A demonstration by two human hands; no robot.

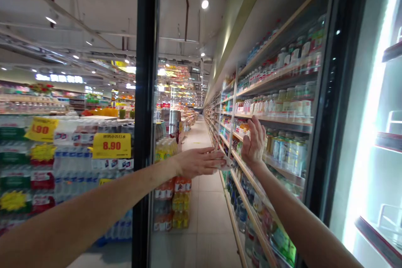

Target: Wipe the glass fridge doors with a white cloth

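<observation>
My left hand (201, 161) reaches far forward with its fingers stretched to the right. They pinch a small white piece, perhaps a cloth or paper (225, 163), at the glass door (188, 217). My right hand (253, 141) is raised beside it, open, fingers up and palm flat towards the glass. The two hands are almost touching. The door's black frame (145, 134) crosses my left forearm. Whether the arm passes in front of the frame or behind it is unclear.
Shelves of bottled drinks (282, 92) run along the right of a long tiled aisle (201, 201). At the far right is a lit cooler interior (377, 134) with shelf edges. Left stand stacks of bottled water with yellow price signs (111, 145) and yellow and orange drink packs (176, 201).
</observation>
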